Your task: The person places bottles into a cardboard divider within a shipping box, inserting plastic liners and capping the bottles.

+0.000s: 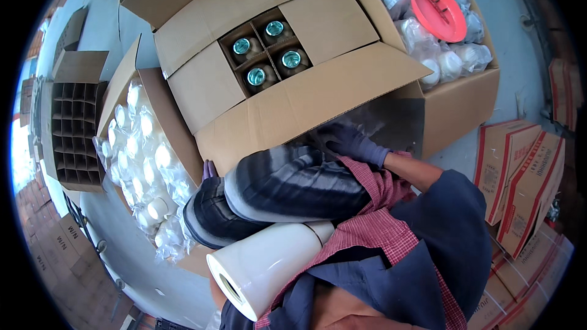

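While the gloved right hand (356, 145) sits below the flap edge of the open carton (312, 101) at upper centre, shadow keeps me from telling how its fingers are set. Of the left hand (210, 170), left of centre, only fingertips show, close together beside the knee; their grip is hidden. A white tapered vessel (269, 266) lies across the lap, lower centre.

On my right lean red-edged cartons (529, 192); far left, a divided carton (81, 67) and, probably, stacked boxes (64, 263).
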Demonstrator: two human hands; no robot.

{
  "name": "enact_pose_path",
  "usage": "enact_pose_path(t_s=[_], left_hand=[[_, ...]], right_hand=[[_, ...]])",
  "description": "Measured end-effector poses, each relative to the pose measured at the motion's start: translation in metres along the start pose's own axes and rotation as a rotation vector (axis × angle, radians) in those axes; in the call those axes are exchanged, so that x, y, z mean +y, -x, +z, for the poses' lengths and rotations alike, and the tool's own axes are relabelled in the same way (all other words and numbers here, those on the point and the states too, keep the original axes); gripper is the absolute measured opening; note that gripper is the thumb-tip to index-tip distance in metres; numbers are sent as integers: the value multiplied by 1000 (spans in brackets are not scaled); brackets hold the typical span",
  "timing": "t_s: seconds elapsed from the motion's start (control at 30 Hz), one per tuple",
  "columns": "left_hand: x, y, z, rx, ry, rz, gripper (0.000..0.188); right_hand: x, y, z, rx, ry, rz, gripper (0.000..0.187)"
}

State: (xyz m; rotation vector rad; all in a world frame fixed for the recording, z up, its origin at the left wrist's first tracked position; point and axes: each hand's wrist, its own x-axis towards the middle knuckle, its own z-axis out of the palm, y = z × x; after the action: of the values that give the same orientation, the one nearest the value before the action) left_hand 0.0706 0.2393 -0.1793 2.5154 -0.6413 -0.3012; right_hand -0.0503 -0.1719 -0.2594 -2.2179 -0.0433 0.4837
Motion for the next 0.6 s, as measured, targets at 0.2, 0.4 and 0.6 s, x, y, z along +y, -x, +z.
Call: enact_pose_path(t_s=[0.2, 0.4, 0.6], left_hand=[[24, -25, -10, 68, 46, 84, 66], [38, -42, -29, 104, 4, 152, 68], [50, -74, -54, -9, -156, 274, 70]], right_hand=[[50, -21, 18, 145, -138, 257, 80], [33, -103, 37, -168, 37, 316, 100], [60, -185, 119, -89, 440, 416, 87]])
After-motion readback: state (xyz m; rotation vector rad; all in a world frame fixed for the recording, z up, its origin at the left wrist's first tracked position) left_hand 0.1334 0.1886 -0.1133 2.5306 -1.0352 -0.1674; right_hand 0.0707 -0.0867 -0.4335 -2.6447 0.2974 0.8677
